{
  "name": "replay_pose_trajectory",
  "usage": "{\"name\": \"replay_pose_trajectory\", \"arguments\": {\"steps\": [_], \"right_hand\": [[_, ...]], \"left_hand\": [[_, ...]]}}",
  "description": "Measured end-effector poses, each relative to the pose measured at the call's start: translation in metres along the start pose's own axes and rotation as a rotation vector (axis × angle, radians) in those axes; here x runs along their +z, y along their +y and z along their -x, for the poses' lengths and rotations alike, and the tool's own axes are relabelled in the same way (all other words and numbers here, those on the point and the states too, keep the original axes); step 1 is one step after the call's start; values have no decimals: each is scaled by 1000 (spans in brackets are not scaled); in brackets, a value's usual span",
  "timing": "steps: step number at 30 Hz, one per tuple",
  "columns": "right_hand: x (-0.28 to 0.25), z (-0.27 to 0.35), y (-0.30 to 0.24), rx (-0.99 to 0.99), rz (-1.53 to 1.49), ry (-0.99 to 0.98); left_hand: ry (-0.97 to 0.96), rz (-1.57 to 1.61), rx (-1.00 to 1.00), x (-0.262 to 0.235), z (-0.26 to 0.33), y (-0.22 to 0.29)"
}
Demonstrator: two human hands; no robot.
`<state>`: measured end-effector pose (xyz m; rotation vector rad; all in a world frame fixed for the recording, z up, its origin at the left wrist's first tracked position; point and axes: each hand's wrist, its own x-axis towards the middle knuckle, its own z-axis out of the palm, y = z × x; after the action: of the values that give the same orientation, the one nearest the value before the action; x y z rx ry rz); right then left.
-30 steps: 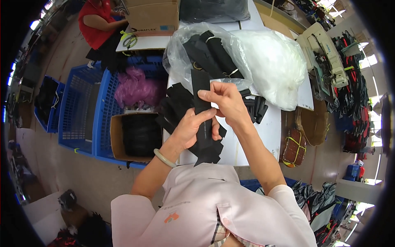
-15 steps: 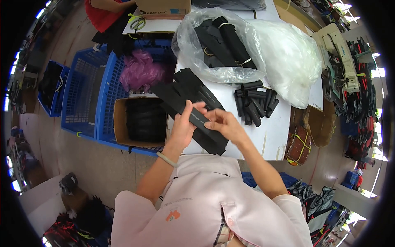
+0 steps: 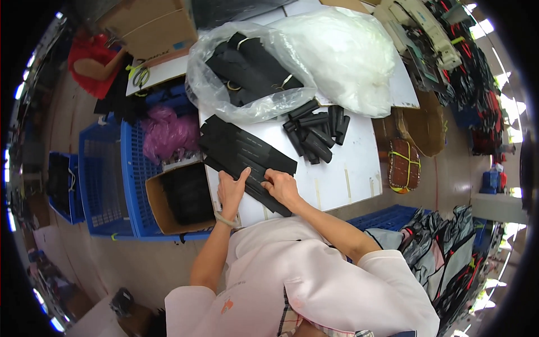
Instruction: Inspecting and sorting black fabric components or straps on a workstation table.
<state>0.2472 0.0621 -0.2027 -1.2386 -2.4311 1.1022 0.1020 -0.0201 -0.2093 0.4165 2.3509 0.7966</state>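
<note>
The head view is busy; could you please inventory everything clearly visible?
Flat strips: several, black, table's near left
Rolls: several, black, right of the strips
Table: one, white, centre
Clear bag: one, transparent, beyond the strips
Bundles: several, black, in the clear bag
Stuffed bag: one, white, table's far right
Small carton: one, brown, left of the table
Crates: at least three, blue, left
Plastic bag: one, purple, in a crate
Large carton: one, brown, upper left
Machine: one, cream, upper right
Co-worker: one, in red, upper left
Bangle: one, pale, left wrist
Left hand: one, bare, at the strips
Right hand: one, bare, on the strips
</note>
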Motion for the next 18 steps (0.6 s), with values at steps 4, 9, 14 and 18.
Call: {"name": "replay_pose_trajectory", "arguments": {"steps": [4, 9, 14, 18], "right_hand": [[-46, -20, -14, -94, -127, 315], [-123, -79, 27, 11, 184, 535], [-133, -101, 67, -216, 324, 396], [-158, -98, 5, -387, -84, 207]], "left_hand": [[-74, -107, -35, -1, -9, 6], [11, 4, 60, 3, 3, -4], [-196, 170, 61, -17, 18, -4], [-363, 569, 67, -40, 46, 35]]}}
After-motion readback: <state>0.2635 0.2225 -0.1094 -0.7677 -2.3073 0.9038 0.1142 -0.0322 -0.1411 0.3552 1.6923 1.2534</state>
